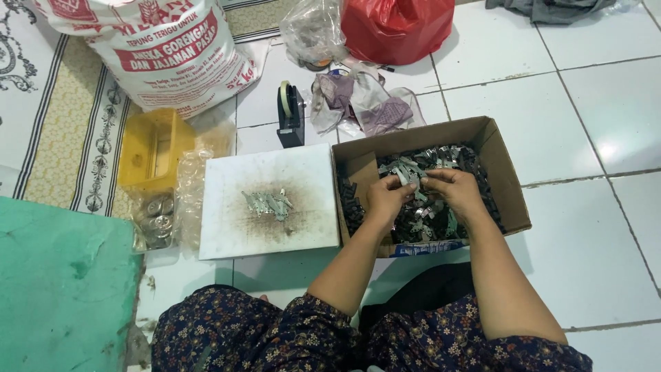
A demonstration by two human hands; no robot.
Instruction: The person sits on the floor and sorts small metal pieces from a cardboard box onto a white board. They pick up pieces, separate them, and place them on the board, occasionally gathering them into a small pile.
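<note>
Metal clips [427, 186] fill the cardboard box [506, 172] beneath both hands; the left hand [387, 196] and right hand [451, 189] pinch pieces together, while sorted ones lie on the white board [227, 227] leftward.

Cardboard box [501, 172], brown, open-topped, flaps folded inward, resting on the floor at 3 o'clock from centre, slightly rotated. Metal parts [420, 165], small flat silvery strips mixed with dark pieces, fill the box in a loose heap. The left hand [387, 198] and the right hand [451, 191] rest on the heap at mid-box, fingers curled around several strips; which strips each hand grips cannot be told.
</note>
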